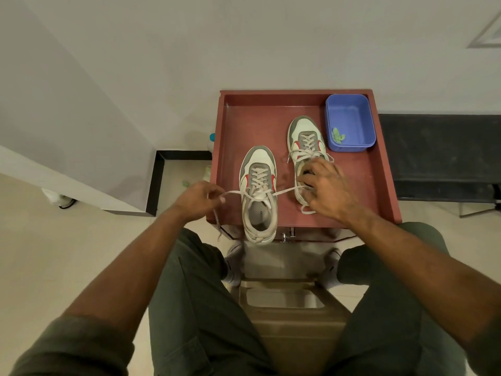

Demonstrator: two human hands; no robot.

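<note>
White lace ends (233,191) of the near sneaker (258,158), at frame centre, stretch sideways, pinched in the curled fingers of the left hand (197,200) and the right hand (326,189).

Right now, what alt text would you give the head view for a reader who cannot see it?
A seated person's left hand and right hand pull the two ends of a shoelace taut across the near grey-and-white sneaker on a red-brown tray table. A second sneaker lies partly under the right hand, beside a blue plastic tub.
</note>
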